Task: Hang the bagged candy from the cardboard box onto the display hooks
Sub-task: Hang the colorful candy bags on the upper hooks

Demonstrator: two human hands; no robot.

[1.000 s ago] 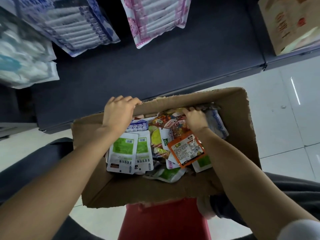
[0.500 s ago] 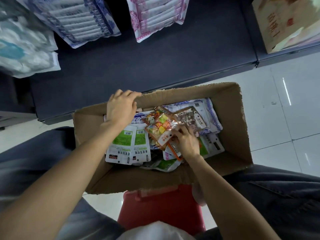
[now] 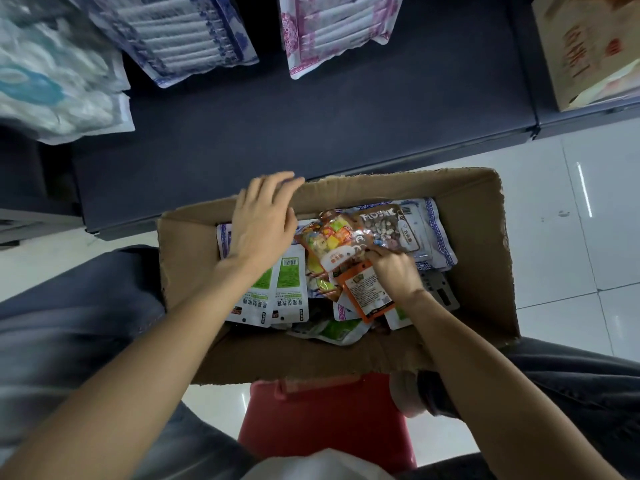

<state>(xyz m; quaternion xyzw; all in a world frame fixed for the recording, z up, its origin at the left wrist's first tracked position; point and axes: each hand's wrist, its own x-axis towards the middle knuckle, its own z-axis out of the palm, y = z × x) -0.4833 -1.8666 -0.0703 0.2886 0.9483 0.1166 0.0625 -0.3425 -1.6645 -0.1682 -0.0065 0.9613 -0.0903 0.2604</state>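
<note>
An open cardboard box (image 3: 481,258) on the floor between my legs holds several candy bags. My right hand (image 3: 393,273) is inside it, pinching a clear bag of colourful candy (image 3: 327,242) and a bag of mottled brown sweets (image 3: 381,228), both lifted above the pile. An orange-edged bag (image 3: 367,294) lies just under that hand. My left hand (image 3: 263,223) hovers over the box's far left corner, fingers spread and holding nothing. Two white and green bags (image 3: 277,289) lie below it. No display hooks are in view.
A dark shelf base (image 3: 311,109) runs along the far side of the box. Large white, blue and pink packs (image 3: 180,32) hang or lean above it. A printed carton (image 3: 588,50) stands at the far right. A red stool (image 3: 325,417) is under me.
My left hand has let go of the box's far rim and opened over the corner. My right hand has raised the colourful bag and the brown-sweet bag a little higher out of the pile.
</note>
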